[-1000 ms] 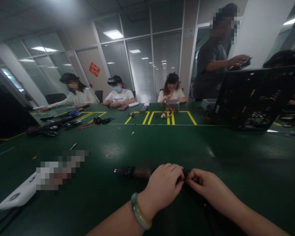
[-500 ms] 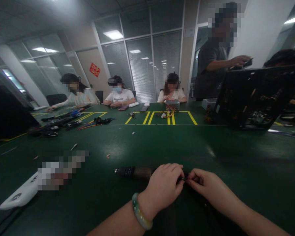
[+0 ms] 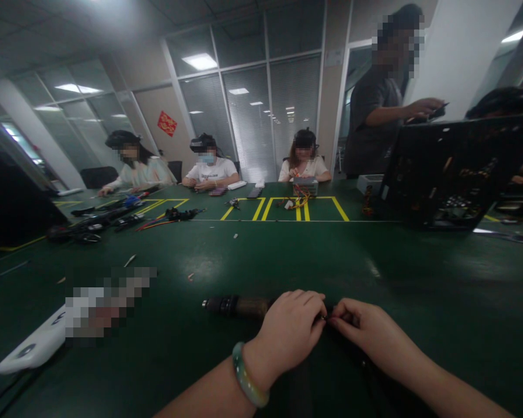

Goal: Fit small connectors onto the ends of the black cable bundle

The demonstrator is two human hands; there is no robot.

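Observation:
Near the front of the green table, my left hand, with a green bangle on its wrist, is closed over the right part of a dark cylindrical tool. The tool lies on its side with its metal tip pointing left. My right hand is pinched close beside the left fingertips. Between the two hands is a small dark piece, too small to make out. A dark cable or strap runs below my right hand.
A white power strip lies at the left. Dark cables are bunched at the back left. A black computer case stands at the back right. Several people sit or stand beyond the green table.
Both hands hold almost the same pose. The standing person's head at the right has shifted slightly, and the seated person at the far left has moved a hand a little.

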